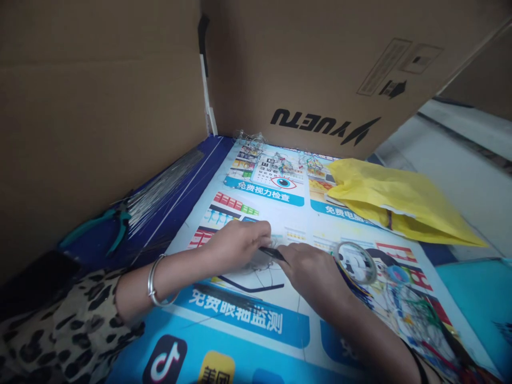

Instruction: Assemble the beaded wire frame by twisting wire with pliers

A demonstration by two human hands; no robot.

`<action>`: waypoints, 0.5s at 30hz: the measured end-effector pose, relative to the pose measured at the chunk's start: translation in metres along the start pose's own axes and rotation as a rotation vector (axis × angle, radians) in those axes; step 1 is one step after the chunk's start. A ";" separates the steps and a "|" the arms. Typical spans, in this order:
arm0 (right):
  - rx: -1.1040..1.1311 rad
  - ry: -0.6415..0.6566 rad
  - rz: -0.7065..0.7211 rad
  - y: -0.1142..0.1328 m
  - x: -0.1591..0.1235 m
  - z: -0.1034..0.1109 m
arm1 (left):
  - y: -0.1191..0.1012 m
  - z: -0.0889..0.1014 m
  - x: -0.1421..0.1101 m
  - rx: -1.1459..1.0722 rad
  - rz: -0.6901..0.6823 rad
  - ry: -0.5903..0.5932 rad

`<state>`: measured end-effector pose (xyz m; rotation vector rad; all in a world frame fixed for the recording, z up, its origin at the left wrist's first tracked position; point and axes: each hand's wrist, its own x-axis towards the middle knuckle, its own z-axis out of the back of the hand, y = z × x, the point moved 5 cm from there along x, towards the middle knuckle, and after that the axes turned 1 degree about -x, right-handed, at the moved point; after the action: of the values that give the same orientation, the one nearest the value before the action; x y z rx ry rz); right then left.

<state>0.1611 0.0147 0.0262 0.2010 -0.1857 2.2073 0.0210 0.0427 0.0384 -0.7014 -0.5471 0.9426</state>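
Above the middle of the bench [189, 200], the right hand [307, 266] is clamping a thin black piece [273, 253]; the left hand [243, 242] is curling beside its tip, its grip impossible to tell.

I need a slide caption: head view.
Left hand and right hand meet at a slim black object above a poster.

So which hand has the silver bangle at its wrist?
The left hand, past the spotted sleeve: silver bangle around its wrist, while the right hand shows none.
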 end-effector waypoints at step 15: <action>0.121 -0.003 -0.112 -0.019 0.002 -0.002 | 0.023 0.012 0.011 0.117 -0.038 -0.030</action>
<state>0.1750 0.0275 0.0256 0.2756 -0.0412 2.1081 0.0057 0.0645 0.0306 -0.5711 -0.5261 0.9434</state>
